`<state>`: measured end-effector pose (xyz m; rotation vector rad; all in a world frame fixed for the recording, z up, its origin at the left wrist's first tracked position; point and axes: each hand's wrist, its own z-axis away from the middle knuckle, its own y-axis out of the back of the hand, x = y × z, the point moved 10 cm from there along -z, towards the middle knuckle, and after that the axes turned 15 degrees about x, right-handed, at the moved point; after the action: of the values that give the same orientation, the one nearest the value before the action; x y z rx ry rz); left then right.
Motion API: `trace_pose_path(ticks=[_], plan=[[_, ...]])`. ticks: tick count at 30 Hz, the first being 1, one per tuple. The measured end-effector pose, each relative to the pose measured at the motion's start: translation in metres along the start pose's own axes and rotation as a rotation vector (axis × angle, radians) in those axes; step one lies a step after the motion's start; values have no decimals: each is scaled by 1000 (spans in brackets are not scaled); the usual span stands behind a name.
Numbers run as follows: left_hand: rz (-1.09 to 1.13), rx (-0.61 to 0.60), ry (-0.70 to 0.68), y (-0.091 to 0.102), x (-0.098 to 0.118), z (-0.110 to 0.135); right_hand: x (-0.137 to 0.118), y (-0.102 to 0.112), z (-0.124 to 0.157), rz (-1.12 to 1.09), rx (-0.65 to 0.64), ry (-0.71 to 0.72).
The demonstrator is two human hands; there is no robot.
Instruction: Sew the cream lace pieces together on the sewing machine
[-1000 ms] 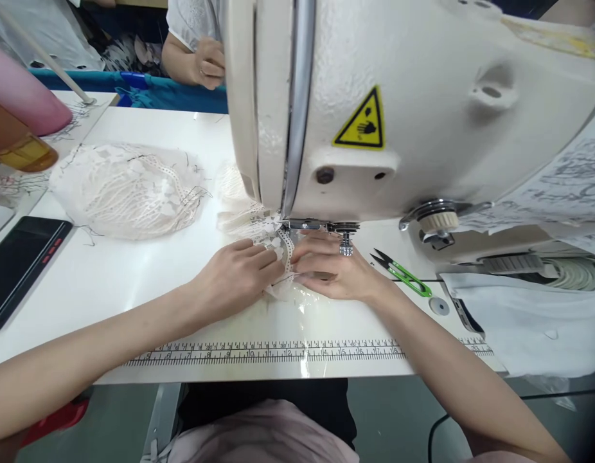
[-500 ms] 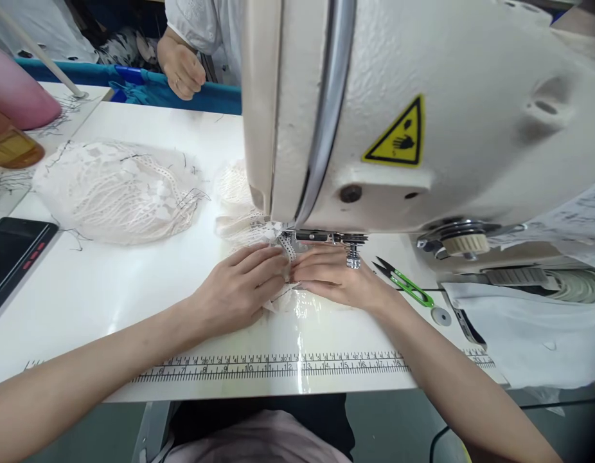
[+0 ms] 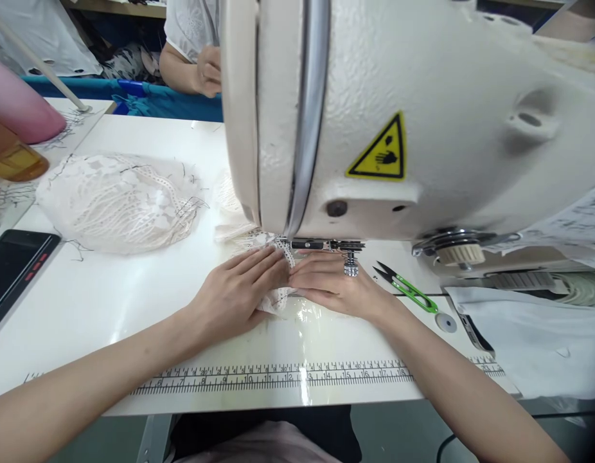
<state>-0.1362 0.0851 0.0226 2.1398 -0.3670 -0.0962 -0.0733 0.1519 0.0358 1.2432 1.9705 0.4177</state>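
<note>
Cream lace fabric [image 3: 278, 299] lies under the needle area of a sewing machine [image 3: 278, 122], with a holed trim strip running toward me. My left hand [image 3: 244, 280] is closed over the lace from the left, fingers pressed together and bent down onto it. From the right, my right hand [image 3: 333, 283] closes on the lace's edge, its fingertips meeting the left ones just in front of the presser foot. The fingertips partly cover the fabric, and the machine head hides the needle. More of the lace spreads out behind my left fingers.
Another lace piece [image 3: 119, 202] with loose dark threads lies at left, near a black phone-like device [image 3: 22, 273]. Green thread snips [image 3: 408, 289] and a bobbin [image 3: 445, 323] rest at right. A printed ruler [image 3: 268, 379] runs along the front edge. Across the table is a co-worker's hand [image 3: 209, 71].
The view has shifted slightly, so the machine sits further left and lower. My hands stay on the lace; the trim strip lies differently between them. The co-worker's hand has moved up and right.
</note>
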Motion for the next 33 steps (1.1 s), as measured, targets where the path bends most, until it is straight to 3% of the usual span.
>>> trace_pose_path(ticks=[16,33], plan=[[-13,-3,-23,-3,-1,3,-6,1,-2,50,30,30],[-44,43,-42,-3,4,-5,19,3,9,277,9,-72]])
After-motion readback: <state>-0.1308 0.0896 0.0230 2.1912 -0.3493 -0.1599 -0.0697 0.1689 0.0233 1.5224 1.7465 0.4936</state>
